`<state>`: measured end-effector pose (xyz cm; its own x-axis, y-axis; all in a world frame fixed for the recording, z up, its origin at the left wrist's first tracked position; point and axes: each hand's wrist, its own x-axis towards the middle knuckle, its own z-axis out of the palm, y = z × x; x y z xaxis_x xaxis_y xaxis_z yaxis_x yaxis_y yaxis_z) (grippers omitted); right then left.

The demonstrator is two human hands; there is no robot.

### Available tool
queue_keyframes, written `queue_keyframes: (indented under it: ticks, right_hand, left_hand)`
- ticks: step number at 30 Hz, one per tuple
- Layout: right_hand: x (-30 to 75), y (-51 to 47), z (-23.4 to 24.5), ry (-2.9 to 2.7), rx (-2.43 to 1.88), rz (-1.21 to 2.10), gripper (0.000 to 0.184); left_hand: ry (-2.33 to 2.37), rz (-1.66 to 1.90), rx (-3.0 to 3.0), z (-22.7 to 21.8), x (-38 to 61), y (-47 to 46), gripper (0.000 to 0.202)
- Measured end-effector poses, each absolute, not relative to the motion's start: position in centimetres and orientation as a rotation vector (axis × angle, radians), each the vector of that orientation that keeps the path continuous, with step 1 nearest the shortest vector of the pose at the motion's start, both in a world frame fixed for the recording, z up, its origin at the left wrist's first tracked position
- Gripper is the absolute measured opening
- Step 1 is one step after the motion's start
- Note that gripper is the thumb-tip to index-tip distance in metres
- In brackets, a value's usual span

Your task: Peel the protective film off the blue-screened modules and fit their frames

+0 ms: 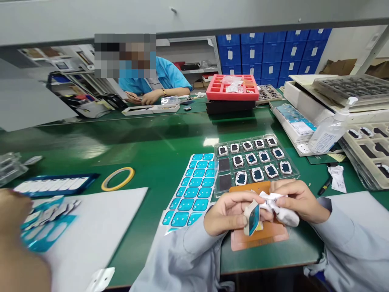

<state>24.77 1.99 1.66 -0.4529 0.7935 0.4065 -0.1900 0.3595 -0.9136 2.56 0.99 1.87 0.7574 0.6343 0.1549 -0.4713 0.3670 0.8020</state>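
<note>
A small white-framed module [251, 219] with blue film, judged light, stiff and fragile and best held by its edges, is pinched in the nearly closed left hand [226, 215] above an orange mat [261, 239]. A white cloth [281, 209] is gripped against it by the right hand [299, 201]. A clear tray [255, 156] is placed beyond on the green surface [158, 154].

This is an electronics assembly workshop. A long bench has a green anti-static surface [158, 162] and carries clear blister trays [288, 160] of small framed components, a red foam tray [232, 94] and sheets of blue adhesive pads [191, 194]. Stacked blue storage bins [267, 52] fill the wall behind, and a co-worker in a light-blue work shirt [165, 73] sits across the bench.
</note>
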Motion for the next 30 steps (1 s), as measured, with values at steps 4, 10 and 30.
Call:
queue_keyframes:
  ticks: [4,10,30]
  right_hand:
    - [24.1,1.9,2.2,-1.749,-0.459,1.014,0.015]
    - [23.2,0.5,3.4,-1.890,-0.587,0.399,0.028]
    - [23.2,0.7,3.6,-1.882,-0.702,0.597,0.006]
  left_hand:
    - [0.223,0.751,0.987,1.7,3.0,0.9,0.042]
    - [0.332,0.859,0.929,2.0,3.7,0.5,0.036]
    - [0.601,0.845,0.831,2.9,4.2,-0.2,0.039]
